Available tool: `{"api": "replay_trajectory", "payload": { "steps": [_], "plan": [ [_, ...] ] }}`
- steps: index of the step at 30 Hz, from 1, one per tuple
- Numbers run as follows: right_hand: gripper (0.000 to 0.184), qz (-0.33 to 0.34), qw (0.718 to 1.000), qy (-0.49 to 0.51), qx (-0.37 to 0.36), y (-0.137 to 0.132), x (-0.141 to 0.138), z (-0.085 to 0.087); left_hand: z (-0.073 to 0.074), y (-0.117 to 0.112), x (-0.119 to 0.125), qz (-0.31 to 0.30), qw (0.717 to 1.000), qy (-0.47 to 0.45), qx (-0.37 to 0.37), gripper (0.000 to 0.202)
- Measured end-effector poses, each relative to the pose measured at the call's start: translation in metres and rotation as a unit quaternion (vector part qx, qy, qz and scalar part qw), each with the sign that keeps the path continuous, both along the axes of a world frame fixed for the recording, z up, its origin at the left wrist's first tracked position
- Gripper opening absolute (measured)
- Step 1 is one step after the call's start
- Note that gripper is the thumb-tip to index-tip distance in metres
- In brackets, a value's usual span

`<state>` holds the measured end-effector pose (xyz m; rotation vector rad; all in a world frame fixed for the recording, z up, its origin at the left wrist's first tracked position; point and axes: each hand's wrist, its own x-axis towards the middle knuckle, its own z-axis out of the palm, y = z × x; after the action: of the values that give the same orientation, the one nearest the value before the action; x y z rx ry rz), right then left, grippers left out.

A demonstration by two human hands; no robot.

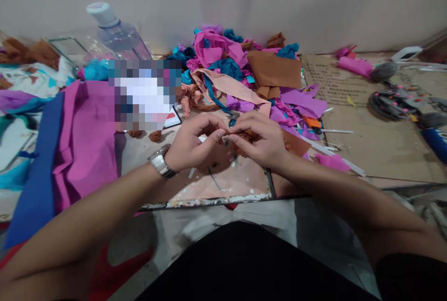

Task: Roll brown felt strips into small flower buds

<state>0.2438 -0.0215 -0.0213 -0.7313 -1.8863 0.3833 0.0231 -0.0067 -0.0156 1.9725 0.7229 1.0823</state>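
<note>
A crumpled, twisted piece of brown crepe paper (249, 134) is between my two hands, above the front middle of the work surface. My left hand (195, 142), with a metal watch (162, 161) at the wrist, pinches its left tip between thumb and fingers. Curled around the rest of the paper is my right hand (261, 137), its thumb and index fingertip meeting close to the left fingertips. My fingers cover part of the paper. Two small brown paper balls (155, 136) lie left of my left hand. Behind my hands is a heap of pink, teal, purple and brown paper scraps (218, 56).
A clear bottle with a white cap (120, 36) stands at the back left. Pink paper sheets (89, 138) and a blue sheet (38, 170) hang over the left front edge. At right, a cardboard sheet (349, 143) bears dark coiled items (393, 102). An orange-handled tool (312, 123) lies near the scraps.
</note>
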Motion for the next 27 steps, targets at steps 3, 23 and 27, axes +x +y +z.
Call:
{"api": "replay_trajectory", "payload": {
  "steps": [3,23,27],
  "plan": [
    [0.008,-0.007,1.000,0.004,-0.001,0.0002,-0.0002,0.0002,0.0009,-0.0003,0.0001,0.004,1.000,0.008,0.016,0.013],
    [0.002,-0.017,1.000,-0.008,0.006,0.0034,0.0013,-0.0047,-0.0008,-0.0018,0.0005,0.083,0.996,0.039,0.016,0.022],
    [0.005,-0.024,0.999,-0.021,0.014,0.0070,0.0028,-0.0065,-0.0019,0.0000,0.0010,0.091,0.995,0.043,0.016,0.025]
  ]
}}
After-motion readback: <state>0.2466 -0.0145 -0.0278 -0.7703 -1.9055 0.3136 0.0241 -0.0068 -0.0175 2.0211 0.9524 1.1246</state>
